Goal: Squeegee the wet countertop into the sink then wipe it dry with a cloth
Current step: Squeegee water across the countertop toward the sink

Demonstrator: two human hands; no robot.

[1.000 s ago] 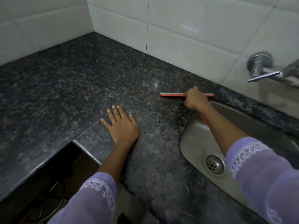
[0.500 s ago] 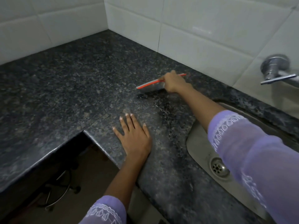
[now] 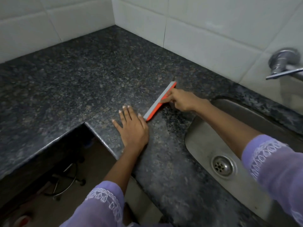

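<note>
The right hand (image 3: 181, 99) grips the orange and grey squeegee (image 3: 159, 101), whose blade lies on the dark speckled counter (image 3: 82, 82) just left of the steel sink (image 3: 229, 145). The left hand (image 3: 132, 126) rests flat, fingers spread, its little finger beside the blade's near end.

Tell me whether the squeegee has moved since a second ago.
Yes. The squeegee went from the sink rim out onto the countertop, and now lies beside the left hand.
</note>
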